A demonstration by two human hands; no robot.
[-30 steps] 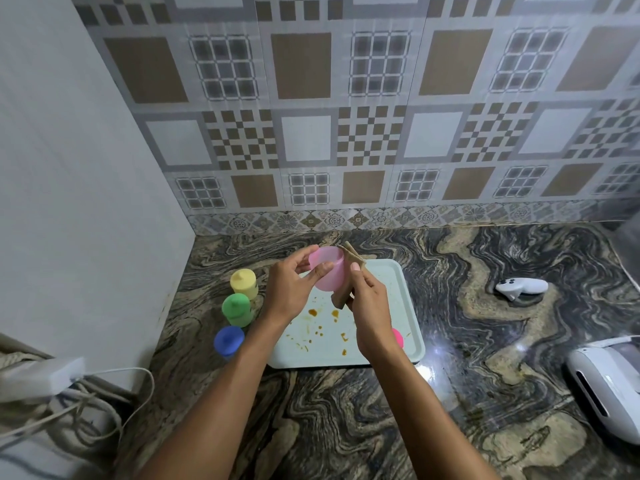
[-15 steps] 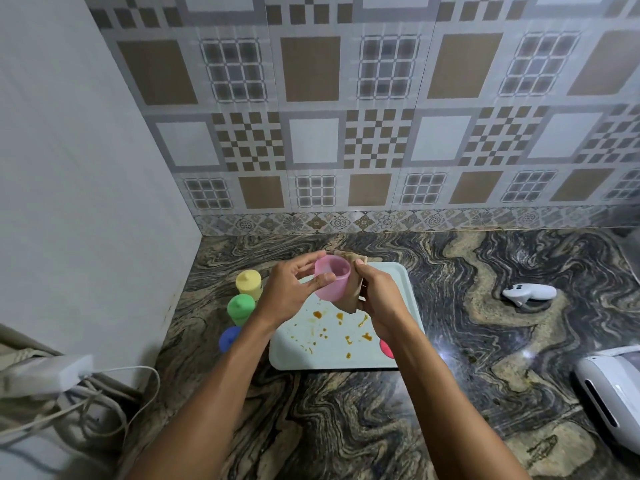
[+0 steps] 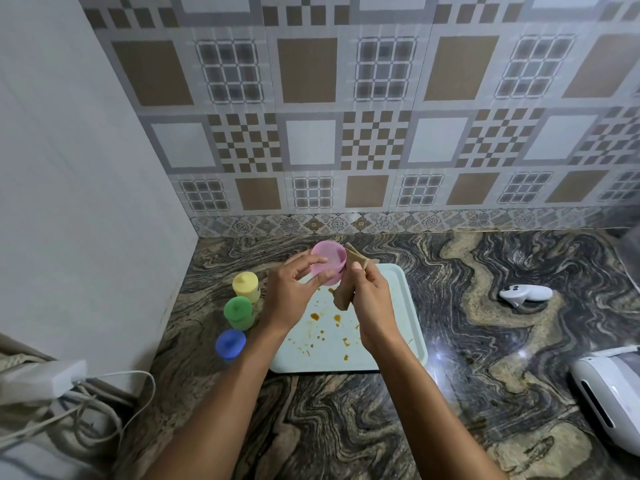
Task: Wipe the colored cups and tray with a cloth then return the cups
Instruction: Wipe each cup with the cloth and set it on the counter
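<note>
Hands meet above the far end of a pale tray (image 3: 398, 306) on a dark marbled counter (image 3: 346, 427). The left hand (image 3: 291, 296) is clamped on a pink cup (image 3: 329, 261), thumb and fingers pinching its side and rim, with the cup tipped so that its round base or mouth faces the camera; which of the two it is, I cannot tell. The right hand (image 3: 370, 303) is closed on a folded tan cloth (image 3: 349, 282), pressed against the right side of the pink cup, with one end poking up past the cup and the other hanging below the fingers. The tray's floor carries orange-brown spots and smears, mostly in the middle and toward the near edge. Just left of the tray, three cups stand upside down in a line on the counter: a yellow cup (image 3: 246, 287) farthest back, a green cup (image 3: 239, 312) in the middle, and a blue cup (image 3: 230, 344) nearest. Well to the right of the tray lies a small white controller (image 3: 524, 294), and a larger white device (image 3: 609, 393) sits at the right edge. White cables (image 3: 86, 407) lie at lower left beside the plain wall.
</note>
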